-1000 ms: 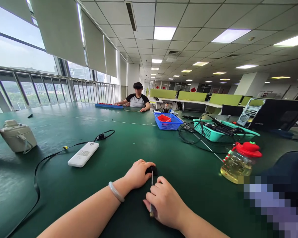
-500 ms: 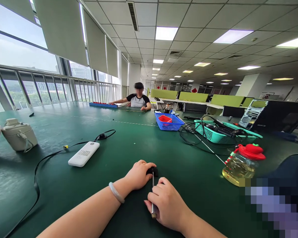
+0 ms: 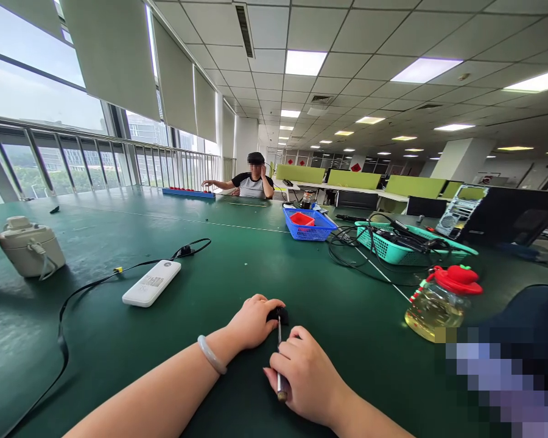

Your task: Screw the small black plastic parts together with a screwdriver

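Observation:
My left hand is closed around a small black object on the green tabletop, pinning it between thumb and fingers. What the black object is I cannot make out, since the fingers cover much of it. In my right hand is a screwdriver with a thin metal shaft and a brass-coloured handle end. Its shaft points away from me, and the tip meets the black object. Where exactly the tip sits is hidden.
A white power bank and a black cable lie to the left, near a beige bottle. On the right stand a red-lidded jar, a blue basket and a teal basket with cables. A person sits at the far end.
Both hands keep the same hold on the black object and the screwdriver. The view has shifted slightly. The person across the table has raised one hand to their head.

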Tool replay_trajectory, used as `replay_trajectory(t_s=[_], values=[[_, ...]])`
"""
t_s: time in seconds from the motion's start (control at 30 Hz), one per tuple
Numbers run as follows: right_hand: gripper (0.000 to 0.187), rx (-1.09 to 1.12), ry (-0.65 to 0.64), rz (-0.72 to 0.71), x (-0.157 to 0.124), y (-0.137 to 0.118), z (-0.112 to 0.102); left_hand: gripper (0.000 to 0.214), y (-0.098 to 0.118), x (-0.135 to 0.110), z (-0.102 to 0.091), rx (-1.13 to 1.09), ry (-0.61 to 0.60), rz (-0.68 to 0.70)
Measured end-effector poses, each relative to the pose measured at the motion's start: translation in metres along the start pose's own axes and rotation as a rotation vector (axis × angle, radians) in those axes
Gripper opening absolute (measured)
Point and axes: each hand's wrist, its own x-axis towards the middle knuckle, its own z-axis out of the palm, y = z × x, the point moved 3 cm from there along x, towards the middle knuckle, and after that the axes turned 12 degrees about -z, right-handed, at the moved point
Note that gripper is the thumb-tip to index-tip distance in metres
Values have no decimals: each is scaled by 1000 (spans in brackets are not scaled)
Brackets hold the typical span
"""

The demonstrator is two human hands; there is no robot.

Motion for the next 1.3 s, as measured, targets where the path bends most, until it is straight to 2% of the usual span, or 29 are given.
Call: replay_trajectory(t_s=[0.63, 1.3], values=[[20, -103, 36, -45, 4, -5, -9, 51, -3, 1, 2, 17, 16, -29], [24, -111, 45, -28, 5, -5, -11, 45, -1, 0, 0, 18, 9, -49]])
